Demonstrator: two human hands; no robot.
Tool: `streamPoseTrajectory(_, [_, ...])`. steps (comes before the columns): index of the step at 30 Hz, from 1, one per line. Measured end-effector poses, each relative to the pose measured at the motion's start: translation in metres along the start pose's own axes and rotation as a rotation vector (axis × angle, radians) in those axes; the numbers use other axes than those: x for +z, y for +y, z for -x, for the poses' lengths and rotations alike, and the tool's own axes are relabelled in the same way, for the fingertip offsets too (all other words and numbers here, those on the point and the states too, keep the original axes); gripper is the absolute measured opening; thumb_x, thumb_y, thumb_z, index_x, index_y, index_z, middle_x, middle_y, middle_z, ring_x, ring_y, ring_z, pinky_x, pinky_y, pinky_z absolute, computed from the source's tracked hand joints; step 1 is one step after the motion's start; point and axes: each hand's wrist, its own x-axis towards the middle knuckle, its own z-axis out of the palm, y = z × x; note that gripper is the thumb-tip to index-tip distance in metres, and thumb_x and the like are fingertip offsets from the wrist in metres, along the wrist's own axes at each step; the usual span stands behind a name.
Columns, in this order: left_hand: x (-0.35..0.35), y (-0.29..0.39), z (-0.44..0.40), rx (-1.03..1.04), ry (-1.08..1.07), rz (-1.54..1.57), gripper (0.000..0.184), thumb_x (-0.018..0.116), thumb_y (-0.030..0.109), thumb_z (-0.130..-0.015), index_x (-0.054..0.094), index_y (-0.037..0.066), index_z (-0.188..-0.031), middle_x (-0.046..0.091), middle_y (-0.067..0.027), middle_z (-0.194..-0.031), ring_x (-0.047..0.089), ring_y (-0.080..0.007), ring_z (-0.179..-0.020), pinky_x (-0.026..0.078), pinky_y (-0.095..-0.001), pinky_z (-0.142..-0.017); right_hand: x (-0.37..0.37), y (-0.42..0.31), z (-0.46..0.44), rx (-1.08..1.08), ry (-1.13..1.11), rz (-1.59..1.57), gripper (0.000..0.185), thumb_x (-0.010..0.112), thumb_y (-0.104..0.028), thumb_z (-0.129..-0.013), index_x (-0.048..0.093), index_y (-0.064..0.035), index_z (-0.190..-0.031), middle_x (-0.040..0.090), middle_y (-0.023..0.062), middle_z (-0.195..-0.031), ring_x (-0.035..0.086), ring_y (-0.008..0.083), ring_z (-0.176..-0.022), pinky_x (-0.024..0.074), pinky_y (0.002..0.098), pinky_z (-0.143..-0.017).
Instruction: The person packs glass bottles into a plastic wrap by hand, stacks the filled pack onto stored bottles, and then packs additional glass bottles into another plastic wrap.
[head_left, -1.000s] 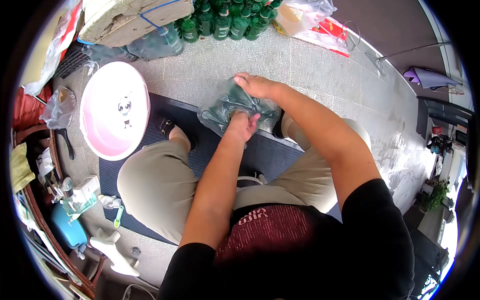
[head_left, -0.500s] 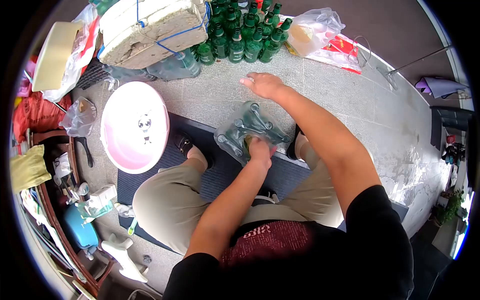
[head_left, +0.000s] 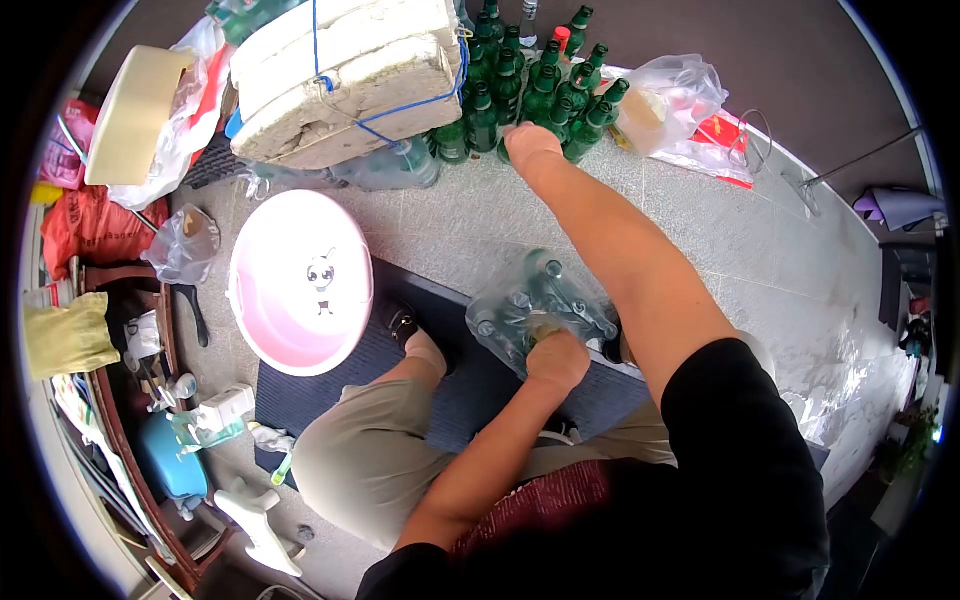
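Note:
At the near edge of a clear plastic pack of bottles (head_left: 530, 300), my left hand (head_left: 560, 360) is closed on the pack. Its fingertips are partly hidden, and a yellowish-green patch shows beside them. The pack stands between my feet, with several pale green bottle tops showing through the film. My right arm stretches forward to a cluster of green glass bottles (head_left: 482, 120). There my right hand (head_left: 534, 147) is closed around a bottle at the front of the cluster, which the hand mostly covers.
A pink basin (head_left: 255, 290) stands left of my legs, partly beside the dark mat (head_left: 420, 285). White foam blocks tied with blue cord (head_left: 350, 110) sit left of the bottles. A plastic bag (head_left: 665, 100) lies to their right. A wooden rack (head_left: 110, 420) lines the left side.
My right hand has gone from open above the floor to the front bottles and closed there. My left hand stays on the pack. The view has shifted, moving the scene right and down.

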Motion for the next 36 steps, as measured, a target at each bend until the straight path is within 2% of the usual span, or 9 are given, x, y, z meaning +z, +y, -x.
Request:
streamPoseTrajectory(6, [-0.018,0.01,0.033,0.086,-0.062,-0.247,0.022,0.053,0.02,-0.081,0.07,0.006,-0.081,0.068,-0.0162,-0.088,0.067,-0.0313,-0.084,0.053,-0.0388,-0.07,-0.016,0.026,0.075,-0.101,-0.06,0.006,0.026,0.058,-0.02,-0.083,0.059,-0.0066,-0.106,0.064,0.0159,-0.1,0.062,0.0304,-0.094,0.0497,0.0392,-0.08])
streamPoseTrajectory(11, [0.012,-0.002,0.049,0.236,0.295,-0.563,0.011,0.058,0.012,-0.077,0.068,0.009,-0.081,0.065,-0.0035,-0.086,0.06,-0.0215,-0.094,0.053,-0.0363,-0.065,-0.123,0.03,0.166,-0.174,0.074,-0.078,0.03,0.06,-0.028,-0.083,0.063,-0.0064,-0.103,0.065,0.0157,-0.095,0.062,0.0318,-0.094,0.0483,0.0401,-0.081])
streamPoseTrajectory(15, [0.011,0.001,0.068,0.259,0.217,-0.647,0.015,0.059,0.012,-0.077,0.066,0.008,-0.09,0.064,-0.0041,-0.091,0.056,-0.0196,-0.099,0.052,-0.032,-0.065,-0.23,0.02,0.254,-0.145,0.097,-0.095,0.031,0.061,-0.03,-0.082,0.065,-0.0046,-0.099,0.066,0.0158,-0.088,0.063,0.0304,-0.086,0.0482,0.0386,-0.077])
streamPoseTrajectory(17, [0.023,-0.005,0.074,0.268,0.422,-0.548,0.019,0.061,0.013,-0.074,0.065,0.009,-0.092,0.062,-0.0025,-0.086,0.06,-0.0185,-0.088,0.051,-0.0345,-0.065,-0.26,0.021,0.285,-0.163,0.059,-0.154,0.031,0.061,-0.03,-0.081,0.066,-0.0048,-0.098,0.067,0.0152,-0.087,0.063,0.0287,-0.084,0.0482,0.0375,-0.075])
streamPoseTrajectory(18, [0.022,-0.005,0.078,0.227,0.353,-0.471,0.025,0.061,0.011,-0.075,0.06,0.007,-0.1,0.06,-0.0048,-0.092,0.061,-0.0215,-0.091,0.051,-0.036,-0.068,-0.267,0.02,0.297,-0.173,0.033,-0.228,0.03,0.062,-0.03,-0.081,0.066,-0.005,-0.097,0.067,0.0145,-0.086,0.064,0.027,-0.082,0.0482,0.0364,-0.074])
streamPoseTrajectory(22, [0.019,-0.012,0.089,0.244,0.299,-0.293,0.028,0.059,0.008,-0.077,0.058,0.006,-0.105,0.057,-0.0088,-0.1,0.061,-0.0255,-0.093,0.052,-0.0374,-0.072,-0.254,0.009,0.324,-0.252,-0.071,-0.253,0.028,0.064,-0.026,-0.081,0.065,-0.0032,-0.098,0.067,0.0114,-0.08,0.063,0.0188,-0.075,0.048,0.0318,-0.07])
streamPoseTrajectory(25, [0.019,-0.017,0.092,0.288,0.304,-0.249,0.036,0.054,0.006,-0.078,0.056,0.007,-0.114,0.057,-0.0143,-0.103,0.061,-0.0321,-0.09,0.051,-0.0388,-0.074,-0.222,-0.001,0.328,-0.289,-0.11,-0.138,0.028,0.064,-0.027,-0.081,0.066,-0.005,-0.097,0.067,0.013,-0.083,0.064,0.0243,-0.079,0.0487,0.0348,-0.072])
streamPoseTrajectory(28, [0.021,-0.019,0.094,0.312,0.311,-0.206,0.032,0.054,0.006,-0.079,0.058,0.007,-0.111,0.055,-0.015,-0.105,0.061,-0.0316,-0.092,0.051,-0.0389,-0.075,-0.194,-0.013,0.324,-0.278,-0.146,-0.039,0.028,0.063,-0.029,-0.08,0.066,-0.007,-0.097,0.067,0.014,-0.087,0.063,0.0296,-0.084,0.0487,0.0385,-0.075])
streamPoseTrajectory(36, [0.022,-0.024,0.078,0.283,0.236,-0.158,0.016,0.053,0.011,-0.079,0.066,0.005,-0.088,0.054,-0.0141,-0.105,0.059,-0.0321,-0.094,0.049,-0.0404,-0.08,-0.182,-0.067,0.291,-0.338,-0.283,0.198,0.027,0.062,-0.03,-0.077,0.069,-0.0082,-0.092,0.067,0.0131,-0.093,0.063,0.0293,-0.092,0.0497,0.0398,-0.077])
